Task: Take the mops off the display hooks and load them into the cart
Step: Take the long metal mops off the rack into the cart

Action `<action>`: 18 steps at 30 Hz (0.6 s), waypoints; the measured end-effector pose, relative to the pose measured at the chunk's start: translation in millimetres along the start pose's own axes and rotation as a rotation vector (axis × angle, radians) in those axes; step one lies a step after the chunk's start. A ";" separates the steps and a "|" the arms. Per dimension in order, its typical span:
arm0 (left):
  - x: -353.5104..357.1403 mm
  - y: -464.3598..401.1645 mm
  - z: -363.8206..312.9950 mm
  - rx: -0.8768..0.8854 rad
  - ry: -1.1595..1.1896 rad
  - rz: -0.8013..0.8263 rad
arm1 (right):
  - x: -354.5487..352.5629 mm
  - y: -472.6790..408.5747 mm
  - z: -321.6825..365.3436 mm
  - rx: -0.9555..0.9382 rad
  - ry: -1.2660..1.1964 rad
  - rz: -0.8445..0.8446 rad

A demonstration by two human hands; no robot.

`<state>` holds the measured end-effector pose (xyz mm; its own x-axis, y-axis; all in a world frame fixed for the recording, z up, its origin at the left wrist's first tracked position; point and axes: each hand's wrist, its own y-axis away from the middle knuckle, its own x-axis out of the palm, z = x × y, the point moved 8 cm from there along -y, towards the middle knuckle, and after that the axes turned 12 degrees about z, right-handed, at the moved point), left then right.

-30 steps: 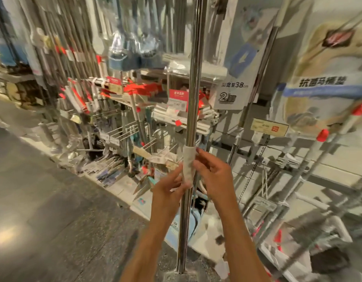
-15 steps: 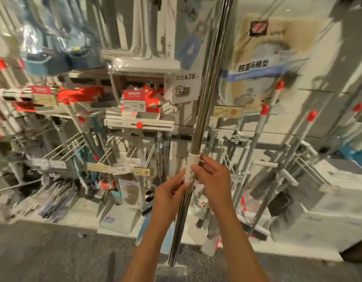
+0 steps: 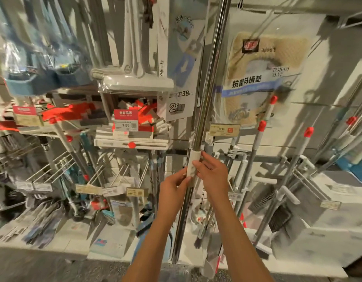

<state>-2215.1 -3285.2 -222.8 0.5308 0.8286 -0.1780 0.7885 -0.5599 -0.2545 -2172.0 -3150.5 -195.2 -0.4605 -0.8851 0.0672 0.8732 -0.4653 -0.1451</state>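
Mop pole (image 3: 208,94) btwn hands, display rack (image 3: 54,165) behind

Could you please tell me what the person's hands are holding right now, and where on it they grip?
Both the left hand and right hand hold the chrome mop pole at its white collar.

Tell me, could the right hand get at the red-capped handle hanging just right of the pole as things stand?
Probably not yet: the right hand and left hand both pinch the white collar on the steel pole. The path to the red-capped handle looks open.
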 end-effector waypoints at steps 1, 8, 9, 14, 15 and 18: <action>0.0 -9.3 0.6 -0.003 -0.012 0.003 | 0.0 -9.1 -0.3 -0.003 -0.001 -0.002; 3.2 -84.1 8.9 -0.001 -0.078 -0.027 | -11.5 -84.9 -13.2 0.006 -0.014 -0.010; 5.3 -93.9 12.2 -0.004 -0.070 -0.031 | -14.0 -94.5 -15.7 0.006 -0.009 -0.012; 13.8 -131.3 36.9 -0.020 -0.089 -0.039 | -21.4 -128.8 -32.0 0.013 0.029 0.008; 14.4 -137.3 43.1 -0.027 -0.089 -0.041 | -21.7 -133.6 -34.8 0.009 0.035 0.012; 15.5 -151.0 57.9 -0.023 -0.083 -0.024 | -20.4 -142.2 -36.0 -0.011 0.070 0.032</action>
<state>-2344.0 -3188.1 -242.2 0.4854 0.8377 -0.2503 0.8079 -0.5392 -0.2379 -2292.6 -3066.0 -211.4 -0.4428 -0.8966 -0.0064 0.8860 -0.4364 -0.1568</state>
